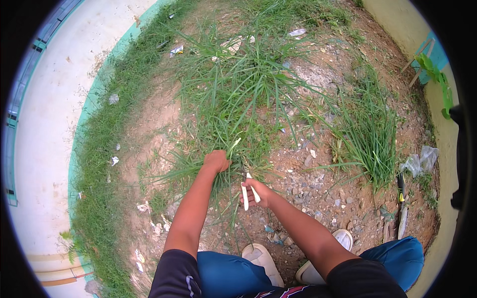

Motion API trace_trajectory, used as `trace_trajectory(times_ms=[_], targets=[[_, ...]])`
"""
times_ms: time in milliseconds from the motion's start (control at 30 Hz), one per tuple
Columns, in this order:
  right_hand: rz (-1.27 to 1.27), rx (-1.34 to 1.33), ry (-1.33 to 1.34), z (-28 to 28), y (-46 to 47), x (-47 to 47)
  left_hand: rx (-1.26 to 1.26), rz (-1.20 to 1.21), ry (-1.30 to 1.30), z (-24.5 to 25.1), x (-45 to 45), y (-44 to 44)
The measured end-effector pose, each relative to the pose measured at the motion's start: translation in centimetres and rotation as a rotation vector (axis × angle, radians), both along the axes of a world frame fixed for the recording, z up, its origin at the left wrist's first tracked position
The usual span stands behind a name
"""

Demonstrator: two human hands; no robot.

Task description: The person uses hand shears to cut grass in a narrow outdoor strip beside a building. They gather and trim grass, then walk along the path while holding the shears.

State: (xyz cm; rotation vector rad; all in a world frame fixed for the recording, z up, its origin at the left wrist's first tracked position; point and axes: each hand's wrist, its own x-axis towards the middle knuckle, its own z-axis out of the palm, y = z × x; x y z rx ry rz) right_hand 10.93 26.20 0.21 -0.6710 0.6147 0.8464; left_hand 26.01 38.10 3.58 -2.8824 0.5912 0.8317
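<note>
My left hand (217, 161) is closed around a bunch of long green grass blades (186, 166) close to the ground. Just to its right, my right hand (261, 193) grips a pair of hand shears (245, 196) by their pale handles. The handles are spread a little. The dark blades point away from me into the base of the grass clump, which partly hides their tips. Beyond both hands grows a large tuft of long-leaved grass (257, 80).
A heap of long grass (376, 149) lies on the stony soil to the right, near a clear plastic bag (421, 161) and a dark-handled tool (401, 188). A yellowish wall (445, 178) bounds the right. Low weeds (97, 175) line the white wall (44, 134) on the left.
</note>
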Motion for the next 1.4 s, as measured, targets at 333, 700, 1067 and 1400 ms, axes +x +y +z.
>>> trace_trajectory(times_ms=[333, 700, 1067, 1400], targets=[[-0.134, -0.335, -0.082, -1.3, 2.4, 2.0, -0.386, 0.185, 0.197, -1.8, 0.5, 3.0], [-0.163, -0.27, -0.014, -1.0, 1.4, 3.8, -0.475, 0.166, 0.247, -3.1, 0.4, 3.9], [0.004, -0.184, -0.122, -0.3, 0.9, 2.0, -0.603, 0.233, 0.278, -2.1, 0.2, 4.2], [-0.015, -0.435, -0.19, -0.2, 1.2, 6.2, -0.487, 0.117, 0.111, -2.5, 0.2, 4.8]])
